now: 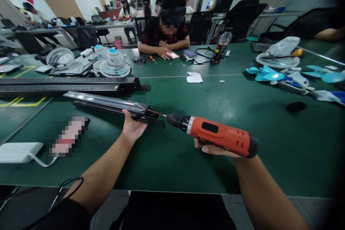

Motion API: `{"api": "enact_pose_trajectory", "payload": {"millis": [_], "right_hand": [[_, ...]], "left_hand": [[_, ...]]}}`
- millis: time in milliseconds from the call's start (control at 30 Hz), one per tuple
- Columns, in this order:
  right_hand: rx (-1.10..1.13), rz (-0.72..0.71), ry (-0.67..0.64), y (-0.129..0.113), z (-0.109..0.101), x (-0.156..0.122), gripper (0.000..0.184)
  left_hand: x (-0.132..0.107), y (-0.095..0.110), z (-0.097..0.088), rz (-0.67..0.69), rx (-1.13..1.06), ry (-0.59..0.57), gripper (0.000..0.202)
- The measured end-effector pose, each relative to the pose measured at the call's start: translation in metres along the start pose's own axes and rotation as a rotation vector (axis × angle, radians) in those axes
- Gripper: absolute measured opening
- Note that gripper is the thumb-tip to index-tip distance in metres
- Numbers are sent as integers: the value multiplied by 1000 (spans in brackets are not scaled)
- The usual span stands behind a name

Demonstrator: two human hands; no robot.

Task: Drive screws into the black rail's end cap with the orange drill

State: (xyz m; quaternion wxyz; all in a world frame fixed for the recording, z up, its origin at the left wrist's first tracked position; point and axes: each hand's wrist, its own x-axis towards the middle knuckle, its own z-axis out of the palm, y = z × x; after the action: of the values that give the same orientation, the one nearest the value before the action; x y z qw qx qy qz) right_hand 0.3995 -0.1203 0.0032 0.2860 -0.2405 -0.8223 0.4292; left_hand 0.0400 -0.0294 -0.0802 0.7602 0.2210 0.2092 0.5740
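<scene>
My right hand (215,148) is wrapped round the handle of an orange and black cordless drill (221,134), which points left. From its black chuck a thin bit reaches to the near end of a long black bar (115,107); whether the tip sits in a screw there is too small to tell. My left hand (133,128) grips that bar from below, close to the end facing the drill, thumb up along its side. A clear plastic strip or film lies along the bar's top. Black prongs stick out at its end.
More long black bars (67,87) lie behind on the green table (178,161). At left are a phone (70,136) and a white power bank (18,152) joined by cable. White fans (114,65), blue fan blades (265,73) and a bottle (221,47) stand farther off. A person (165,25) leans on the far side.
</scene>
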Motion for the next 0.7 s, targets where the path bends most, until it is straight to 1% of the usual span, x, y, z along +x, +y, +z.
{"api": "enact_pose_trajectory", "payload": {"millis": [167,333,433,533,600,700], "right_hand": [[32,-37,-27,6,2,0,25],[59,-24,13,8,4,-2,22],[84,-22,-8,8,2,-1,20],[94,-50,-31,10,2,0,21],[93,-54,-17,11,2,-1,20],[59,-12,20,11,3,-2,12]], "left_hand": [[1,1,-5,-17,-36,-60,70],[1,2,-7,-22,-50,-61,68],[2,1,-5,-4,-43,-42,67],[1,-1,0,18,-17,-3,70],[0,-1,3,20,1,14,73],[-2,-1,8,25,14,27,74]]}}
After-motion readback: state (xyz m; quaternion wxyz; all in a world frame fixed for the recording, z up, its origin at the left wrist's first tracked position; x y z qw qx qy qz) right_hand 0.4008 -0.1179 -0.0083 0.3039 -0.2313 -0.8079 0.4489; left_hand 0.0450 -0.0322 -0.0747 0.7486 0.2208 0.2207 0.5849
